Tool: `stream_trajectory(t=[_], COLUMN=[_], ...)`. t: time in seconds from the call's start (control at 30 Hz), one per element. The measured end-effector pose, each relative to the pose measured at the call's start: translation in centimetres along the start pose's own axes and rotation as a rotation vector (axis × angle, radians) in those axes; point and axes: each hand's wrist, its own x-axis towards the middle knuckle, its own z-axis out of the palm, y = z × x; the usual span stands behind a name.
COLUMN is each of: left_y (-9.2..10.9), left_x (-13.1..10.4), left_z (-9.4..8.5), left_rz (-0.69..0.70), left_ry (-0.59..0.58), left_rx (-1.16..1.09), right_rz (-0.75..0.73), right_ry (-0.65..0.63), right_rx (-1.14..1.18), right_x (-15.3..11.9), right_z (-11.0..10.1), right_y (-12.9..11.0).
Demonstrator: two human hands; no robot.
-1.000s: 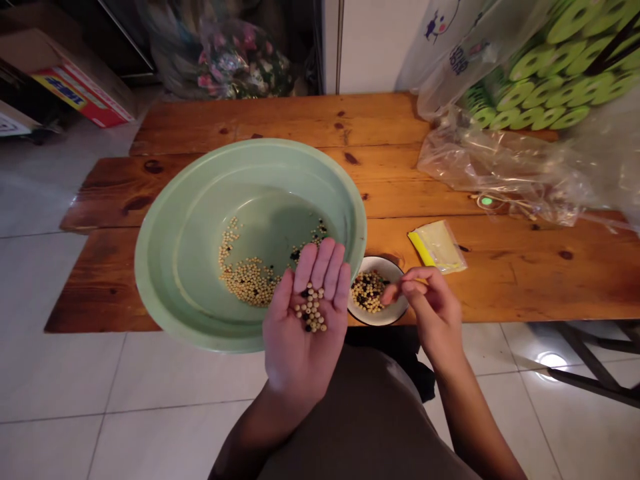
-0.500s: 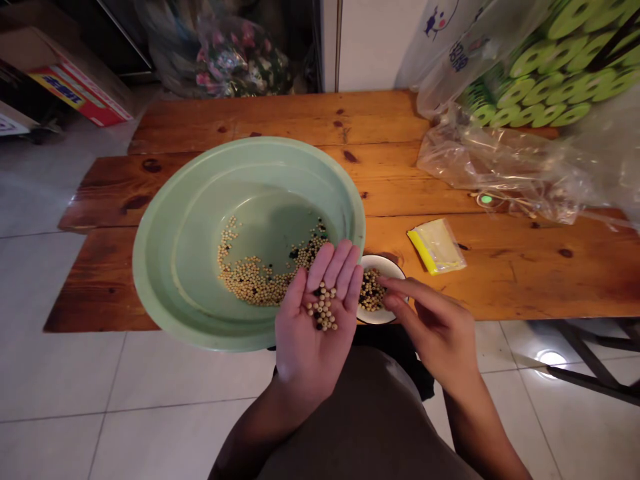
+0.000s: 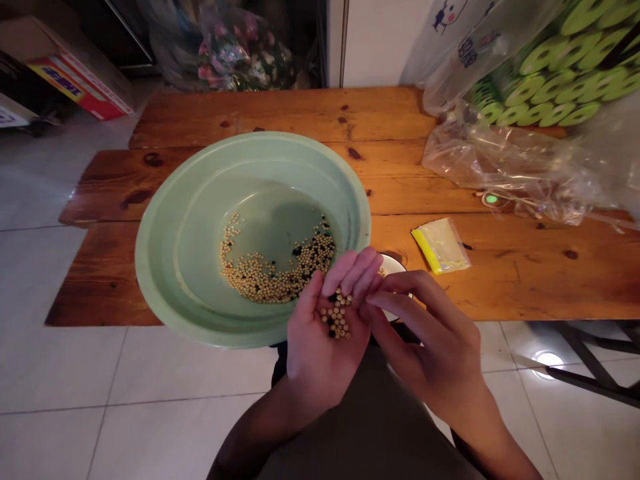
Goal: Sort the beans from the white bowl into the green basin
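Note:
My left hand [image 3: 330, 340] is palm up with its fingers curled a little, cupping a small pile of pale and dark beads [image 3: 339, 317]. Thumb and fingertips of my right hand [image 3: 425, 330] come together at the edge of the left palm; whatever is between them is too small to make out. Behind the hands stands a wide green basin [image 3: 195, 200] with many pale and dark beads [image 3: 265, 280] spread over its bottom. A small white bowl [image 3: 393, 265] with a dark rim is mostly hidden behind my right hand.
On the wooden table [image 3: 520, 267] lies a small clear packet with a yellow edge [image 3: 443, 245]. Crumpled clear plastic [image 3: 500, 157] and green rolls [image 3: 555, 87] are at the back right. A cardboard box [image 3: 85, 80] stands on the floor at the far left.
My right hand has moved left from the white bowl to my left palm. My left hand has shifted slightly right and its fingers have curled more. The bowl is now more covered.

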Motion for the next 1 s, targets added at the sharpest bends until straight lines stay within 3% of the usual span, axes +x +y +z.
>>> stream_trajectory(t=[0.87,1.0], left_y=[-0.35,-0.47], left_x=[0.10,0.34], left_z=[-0.74,-0.76], left_rz=[0.005,0.005], left_ry=[-0.089,-0.072], left_rx=[-0.031,-0.012], right_rz=[-0.013,0.049], right_ry=[-0.088,-0.103], right_rx=[-0.084,0.037], right_x=[-0.08,-0.31], right_z=[-0.40,-0.23], right_y=[-0.36,-0.08])
